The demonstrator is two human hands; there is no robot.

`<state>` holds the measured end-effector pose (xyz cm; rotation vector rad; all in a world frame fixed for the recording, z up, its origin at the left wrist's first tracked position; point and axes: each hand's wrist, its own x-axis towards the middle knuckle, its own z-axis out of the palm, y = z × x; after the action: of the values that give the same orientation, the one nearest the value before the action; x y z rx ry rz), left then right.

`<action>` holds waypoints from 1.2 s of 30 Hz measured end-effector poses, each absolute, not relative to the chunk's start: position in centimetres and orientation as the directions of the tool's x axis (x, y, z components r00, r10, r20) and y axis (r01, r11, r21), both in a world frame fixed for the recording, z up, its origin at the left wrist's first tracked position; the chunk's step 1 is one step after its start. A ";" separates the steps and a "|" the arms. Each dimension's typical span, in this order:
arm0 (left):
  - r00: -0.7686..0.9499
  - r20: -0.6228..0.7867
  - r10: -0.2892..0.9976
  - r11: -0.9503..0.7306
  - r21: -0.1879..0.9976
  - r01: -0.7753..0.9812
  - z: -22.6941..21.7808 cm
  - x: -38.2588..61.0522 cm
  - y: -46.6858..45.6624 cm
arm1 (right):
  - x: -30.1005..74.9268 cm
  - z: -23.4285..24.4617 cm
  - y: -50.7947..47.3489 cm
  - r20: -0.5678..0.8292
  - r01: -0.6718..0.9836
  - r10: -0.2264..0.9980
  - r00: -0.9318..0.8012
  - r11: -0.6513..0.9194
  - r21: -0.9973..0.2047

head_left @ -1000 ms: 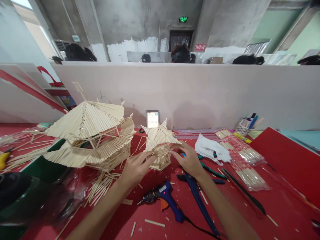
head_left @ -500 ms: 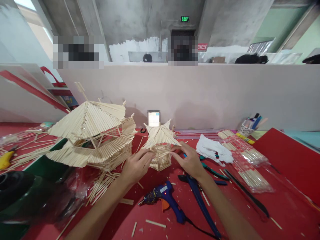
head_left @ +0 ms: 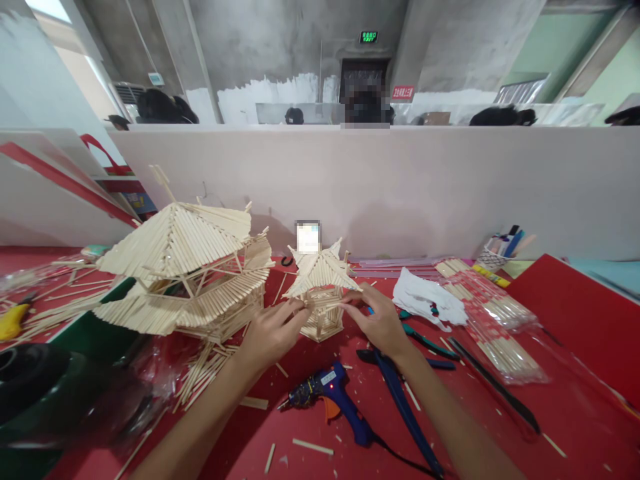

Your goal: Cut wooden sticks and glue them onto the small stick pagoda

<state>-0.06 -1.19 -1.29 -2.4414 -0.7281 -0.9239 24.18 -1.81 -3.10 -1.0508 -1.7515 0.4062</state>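
Note:
A small pavilion model (head_left: 324, 275) made of pale wooden sticks stands upright on the red table (head_left: 480, 440), straight ahead. My left hand (head_left: 274, 332) grips its left side just below the roof, fingers bent together. On the opposite side, my right hand (head_left: 379, 323) pinches the model under the roof's right corner with thumb and fingers. Whether a loose stick lies between the fingertips is too small to tell. A blue hot glue gun (head_left: 334, 395) with an orange trigger rests on the table in front, its red light on.
A larger stick pavilion (head_left: 175, 243) occupies the left, with loose sticks (head_left: 207, 373) before it. Blue long-handled cutters (head_left: 400, 400) lie by my right forearm. Farther right are a white glove (head_left: 429, 297), bagged sticks (head_left: 500, 333) and a pen basket (head_left: 494, 255). A pale partition (head_left: 450, 187) stands behind.
My left hand's fingers have shifted slightly at the small pavilion's side. My right hand keeps its place, and the pavilion stays where it was.

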 end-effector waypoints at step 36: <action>0.533 0.732 0.425 -0.778 -0.006 0.628 -1.4 0.3 -0.8 | 24.5 -3.3 -1.8 0.674 0.507 0.717 -0.178 0.654 -0.562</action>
<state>0.32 -0.85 -1.45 -2.5054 -0.8812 -1.0874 24.54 -1.77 -3.34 -0.9743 -1.8391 0.2548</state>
